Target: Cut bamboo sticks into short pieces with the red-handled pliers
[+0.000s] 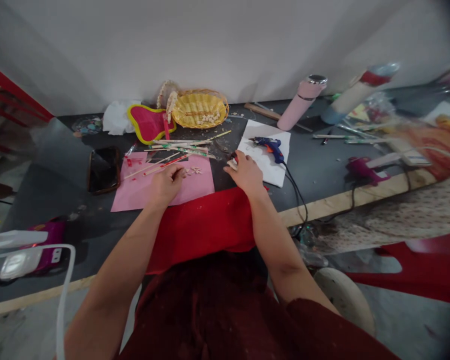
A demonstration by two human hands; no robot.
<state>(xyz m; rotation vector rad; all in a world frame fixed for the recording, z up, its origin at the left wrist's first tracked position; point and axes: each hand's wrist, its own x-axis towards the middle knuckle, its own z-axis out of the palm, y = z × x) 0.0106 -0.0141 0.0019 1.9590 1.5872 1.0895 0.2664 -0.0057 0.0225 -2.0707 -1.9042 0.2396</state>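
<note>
My left hand (pixel 168 182) rests over a pink sheet (pixel 195 187), its fingers curled together; whatever they may hold is hidden. Small pale pieces (pixel 195 171) lie beside its fingertips. Just beyond is a loose heap of thin printed paper-like sticks (pixel 183 145), with a few more reaching toward the hand. My right hand (pixel 247 172) is closed at the left edge of a white sheet (pixel 273 172). A small whitish bit and something dark and red show at its fingers, too unclear to name. A blue glue gun (pixel 268 146) lies on the white sheet.
A yellow woven basket (pixel 200 107) holding small pale pieces stands by the wall, next to a pink tray with yellow rim (pixel 150 124). A phone (pixel 104 170) lies at left. The pink bottle (pixel 302 102) stands at right. A red cloth (pixel 206 225) covers the front edge.
</note>
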